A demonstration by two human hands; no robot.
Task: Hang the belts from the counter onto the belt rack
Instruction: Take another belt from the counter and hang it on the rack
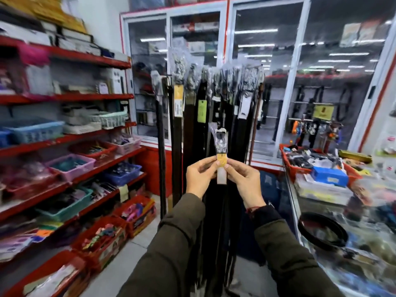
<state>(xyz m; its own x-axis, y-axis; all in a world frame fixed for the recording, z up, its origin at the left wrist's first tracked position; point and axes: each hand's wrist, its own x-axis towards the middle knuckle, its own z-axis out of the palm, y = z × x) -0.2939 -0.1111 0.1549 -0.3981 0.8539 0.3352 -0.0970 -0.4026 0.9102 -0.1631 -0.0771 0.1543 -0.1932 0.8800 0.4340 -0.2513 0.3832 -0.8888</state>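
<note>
Coiled black belt [323, 231] waits on glass worktop [300, 211] at 4 o'clock. We pinch the wrapped belt buckle [220, 142] at centre, left hand [198, 175] and right hand [244, 181] both closed on its tag end. Belt rack [214, 82] at 12 is crowded; our hanger could miss the hook or dislodge neighbours.

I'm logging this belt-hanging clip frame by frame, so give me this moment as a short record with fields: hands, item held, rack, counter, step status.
left hand: pinches the held belt from its left side
right hand: pinches the same belt from its right side
held belt: buckle end up, wrapped in clear plastic, yellow tag at the fingers, strap hanging down
belt rack: directly behind the hands, crowded with dark hanging belts and tags
counter: glass, at right; one coiled black belt lies on it
step status: held belt not yet on the rack
</note>
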